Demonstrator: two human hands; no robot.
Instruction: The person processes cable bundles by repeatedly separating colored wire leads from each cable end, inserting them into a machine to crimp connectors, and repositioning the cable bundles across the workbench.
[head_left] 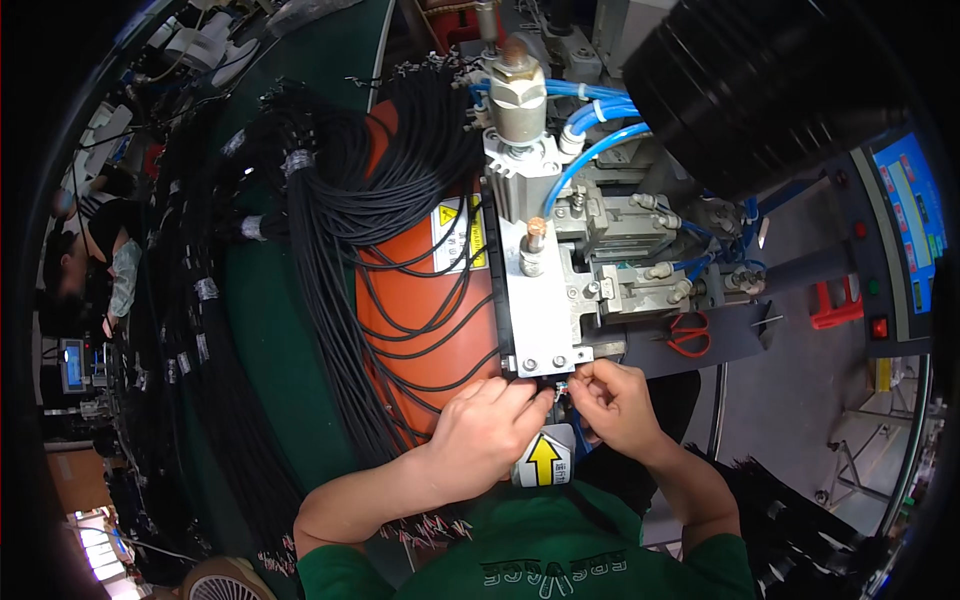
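Observation:
At the front end of a silver pneumatic machine head (541, 300), my two hands work close together. My left hand (485, 425) is closed, its fingertips pinching a cable end with thin coloured wires (561, 388). My right hand (617, 408) is also closed, thumb and forefinger pressed together beside those wires under the machine's front edge. What lies between its fingertips is hidden. Just below both hands sits a pale plate with a yellow arrow (543, 460). Several black cables (400, 190) run over an orange cover (425, 300) left of the machine, some trailing toward my left hand.
Bundled black cables (235, 390) hang over the green table (262, 310) at left. Red-handled scissors (690, 335) lie right of the machine. Blue air hoses (600, 108) and a large black cylinder (765, 85) stand behind. A control screen (908, 215) is at far right; another person (112, 240) is far left.

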